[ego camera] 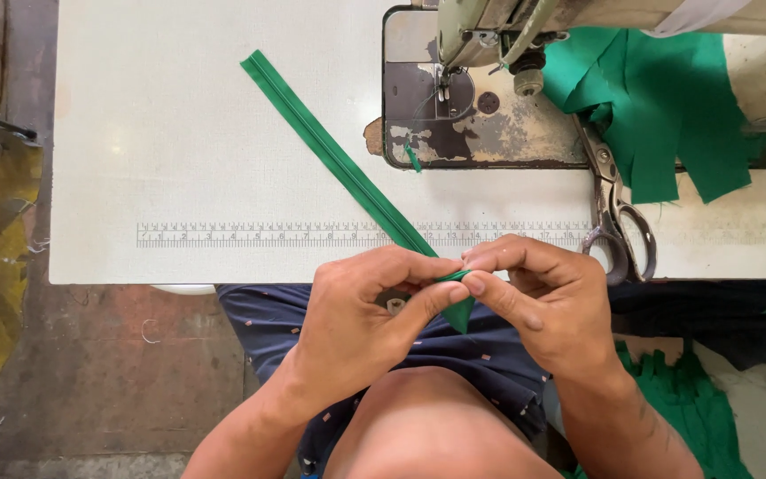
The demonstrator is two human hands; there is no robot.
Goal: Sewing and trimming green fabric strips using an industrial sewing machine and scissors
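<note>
A long green zipper tape [330,151] lies diagonally across the white sewing table [179,133], its near end hanging over the table's front edge. My left hand [361,310] and my right hand [547,297] meet just below that edge. Both pinch the zipper's near end between thumb and fingers, fingertips touching. The tip of the tape pokes out below my fingers. A small metal piece shows under my left hand, mostly hidden.
A sewing machine [507,35] stands at the back on a worn metal plate [472,124]. Green fabric pieces [658,106] lie to its right, metal scissors [613,208] beside them. A printed ruler [250,234] runs along the table. More green strips [693,399] lie on the floor.
</note>
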